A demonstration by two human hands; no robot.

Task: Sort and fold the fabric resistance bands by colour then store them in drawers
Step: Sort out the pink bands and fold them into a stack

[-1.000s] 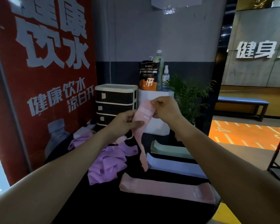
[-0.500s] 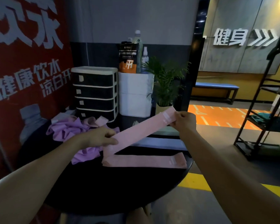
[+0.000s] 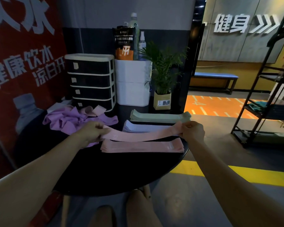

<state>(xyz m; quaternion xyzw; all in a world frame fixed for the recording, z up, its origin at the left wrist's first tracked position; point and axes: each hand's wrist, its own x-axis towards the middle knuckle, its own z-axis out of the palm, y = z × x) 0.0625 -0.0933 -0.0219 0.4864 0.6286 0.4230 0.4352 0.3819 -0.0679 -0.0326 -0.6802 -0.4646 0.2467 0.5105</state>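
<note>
I hold a pink fabric band (image 3: pixel 143 135) stretched flat between both hands, just above a neat stack of pink bands (image 3: pixel 143 146) on the round black table (image 3: pixel 105 174). My left hand (image 3: pixel 93 131) grips its left end and my right hand (image 3: pixel 193 131) grips its right end. Behind lie a pale lilac stack (image 3: pixel 138 127) and a green stack (image 3: pixel 160 117). A loose heap of purple and pink bands (image 3: pixel 72 119) sits at the left. The black drawer unit (image 3: pixel 90 81) stands at the back with all drawers closed.
A white box (image 3: pixel 133 84) topped with a pouch and bottles stands beside the drawers. A potted plant (image 3: pixel 162 76) is behind the green stack. A red banner fills the left side. A black metal shelf rack (image 3: pixel 266 95) stands on the floor at right.
The pink band went from hanging bunched near my chest to pulled out full length, then lowered level over the pink stack. My view tipped down toward the table.
</note>
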